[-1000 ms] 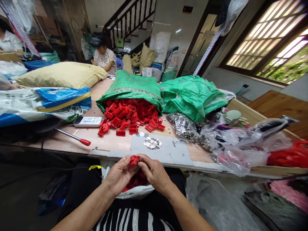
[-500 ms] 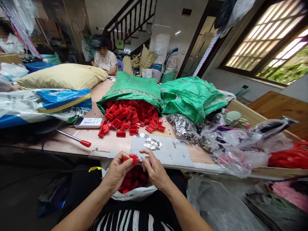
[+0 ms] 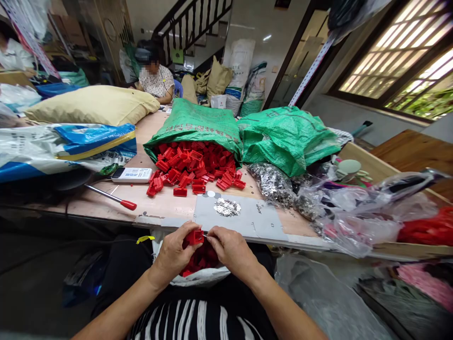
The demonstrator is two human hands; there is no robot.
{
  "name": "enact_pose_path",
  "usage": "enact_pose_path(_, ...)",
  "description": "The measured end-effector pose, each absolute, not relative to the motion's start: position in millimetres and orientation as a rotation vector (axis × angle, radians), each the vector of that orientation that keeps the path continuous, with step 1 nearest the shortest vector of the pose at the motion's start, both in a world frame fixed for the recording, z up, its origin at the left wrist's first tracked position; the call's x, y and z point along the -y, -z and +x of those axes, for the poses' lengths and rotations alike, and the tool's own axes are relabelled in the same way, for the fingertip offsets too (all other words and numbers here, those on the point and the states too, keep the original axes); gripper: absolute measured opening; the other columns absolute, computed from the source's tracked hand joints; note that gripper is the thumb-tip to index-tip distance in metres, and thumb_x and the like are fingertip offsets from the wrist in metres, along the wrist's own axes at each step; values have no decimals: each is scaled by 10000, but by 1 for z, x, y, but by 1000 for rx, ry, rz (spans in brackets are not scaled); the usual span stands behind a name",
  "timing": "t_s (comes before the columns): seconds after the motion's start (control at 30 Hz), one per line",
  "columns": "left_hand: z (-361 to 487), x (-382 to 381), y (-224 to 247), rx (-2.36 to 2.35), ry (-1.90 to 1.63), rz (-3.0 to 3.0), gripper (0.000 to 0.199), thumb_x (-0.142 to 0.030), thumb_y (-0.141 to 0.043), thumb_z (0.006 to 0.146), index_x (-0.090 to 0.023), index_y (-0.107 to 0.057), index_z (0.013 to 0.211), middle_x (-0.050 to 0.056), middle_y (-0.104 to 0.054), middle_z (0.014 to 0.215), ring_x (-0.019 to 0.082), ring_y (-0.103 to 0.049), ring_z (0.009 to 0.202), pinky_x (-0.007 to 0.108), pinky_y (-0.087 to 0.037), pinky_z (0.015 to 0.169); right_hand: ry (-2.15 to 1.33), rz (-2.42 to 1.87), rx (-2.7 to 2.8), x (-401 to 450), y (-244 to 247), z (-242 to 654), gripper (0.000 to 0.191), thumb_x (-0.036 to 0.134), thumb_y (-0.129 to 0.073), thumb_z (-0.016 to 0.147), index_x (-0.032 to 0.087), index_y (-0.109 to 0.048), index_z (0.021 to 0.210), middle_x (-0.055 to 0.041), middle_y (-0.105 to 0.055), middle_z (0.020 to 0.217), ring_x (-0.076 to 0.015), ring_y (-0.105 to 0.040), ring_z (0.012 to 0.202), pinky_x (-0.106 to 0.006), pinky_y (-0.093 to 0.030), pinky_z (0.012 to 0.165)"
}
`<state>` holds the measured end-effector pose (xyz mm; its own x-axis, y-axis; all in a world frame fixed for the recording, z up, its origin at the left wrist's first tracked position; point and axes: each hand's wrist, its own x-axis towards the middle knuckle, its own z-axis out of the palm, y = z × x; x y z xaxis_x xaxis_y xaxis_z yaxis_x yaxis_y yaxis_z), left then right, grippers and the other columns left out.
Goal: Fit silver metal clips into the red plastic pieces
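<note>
Between the thumb and fingers of my left hand [image 3: 173, 252] is a red plastic part [image 3: 194, 237], hollow and box-like. My right hand [image 3: 231, 249] pinches a small metal piece [image 3: 205, 236], mostly hidden by the fingers, its tip at the red part's right side. Below both hands, a white bag [image 3: 201, 277] with several more red parts sits open on my lap. Just beyond, a pile of small flat silvery metal pieces [image 3: 226, 207] lies on a grey sheet [image 3: 203, 217] at the table edge.
Red parts [image 3: 191, 165] spill from a green sack [image 3: 198, 120]. Left of them are a white box-shaped device [image 3: 132, 174] and a red-tipped lever [image 3: 128, 204]. Plastic bags [image 3: 361, 222] crowd the right side. A person [image 3: 155, 78] sits across the table [image 3: 166, 208].
My right hand has moved in against the red part, its fingers now closed in a pinch. The left hand has tilted the part so its end shows. The view has shifted slightly.
</note>
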<state>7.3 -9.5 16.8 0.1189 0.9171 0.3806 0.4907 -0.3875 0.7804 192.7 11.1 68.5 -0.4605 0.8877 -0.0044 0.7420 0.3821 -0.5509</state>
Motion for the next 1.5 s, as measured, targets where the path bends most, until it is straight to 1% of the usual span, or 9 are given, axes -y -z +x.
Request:
enact_pose_path(0.1,7,11,-17,-1358,-1195,1993,312,-165,-637,794,-255,-604,1091,37,-711,1086,228,-622,1126,340,-482,976,-614,-1504,2435,-10,-72,190,136,231,-495,926,221,-630,906,-30,-696,873,-172,-629,787,-247,-406,689)
enact_pose_path(0.2,9,13,-17,-1342,-1208,1979,309,-142,-636,782,-244,-616,1073,37,-719,1060,225,-634,1106,321,-496,946,-546,-1604,2498,-8,-78,186,133,240,-502,924,222,-633,910,-37,-704,852,-197,-644,768,-266,-390,642)
enact_pose_path(0.27,11,15,-18,-1331,-1210,1943,311,-130,-632,774,-244,-620,1063,31,-723,1043,212,-666,1033,303,-519,890,-532,-1674,2516,-7,-82,183,134,244,-505,921,218,-635,905,-45,-707,834,-214,-651,756,-275,-377,617)
enact_pose_path(0.37,13,17,-19,-1331,-1212,1863,289,-138,-635,769,-246,-626,1037,15,-733,987,185,-700,871,273,-541,769,-545,-1742,2518,-6,-85,180,133,245,-510,913,213,-637,895,-59,-707,822,-224,-654,751,-280,-366,600)
enact_pose_path(0.43,14,18,-20,-1342,-1219,1825,275,-144,-641,764,-243,-629,1020,9,-736,951,179,-699,820,270,-539,736,-565,-1749,2516,-7,-85,180,131,240,-513,908,212,-640,891,-60,-706,814,-223,-654,751,-277,-361,598)
enact_pose_path(0.6,14,15,-24,-1340,-1172,1877,302,-102,-615,763,-249,-619,1028,5,-726,967,178,-682,859,273,-513,771,-629,-1694,2476,-10,-82,184,133,235,-512,909,224,-642,885,-43,-705,813,-205,-645,755,-265,-355,610)
enact_pose_path(0.73,16,13,-25,-1348,-1146,1895,300,-96,-610,768,-251,-608,1025,-4,-718,939,167,-676,809,263,-498,740,-628,-1687,2448,-10,-80,188,140,234,-504,914,226,-636,871,-40,-700,811,-196,-636,742,-259,-350,607)
enact_pose_path(1.23,20,13,-27,-1359,-1071,1912,305,-73,-598,755,-234,-593,1014,-7,-707,910,159,-659,800,260,-477,743,-607,-1762,2513,-9,-88,189,141,230,-501,918,208,-639,898,-71,-707,845,-217,-653,793,-272,-360,629)
enact_pose_path(1.5,23,16,-25,-1336,-1045,1913,306,-69,-598,755,-222,-597,1019,-6,-703,908,156,-657,808,260,-470,750,-574,-1811,2583,-7,-91,191,154,266,-501,908,213,-645,916,-60,-704,847,-216,-650,788,-270,-351,621)
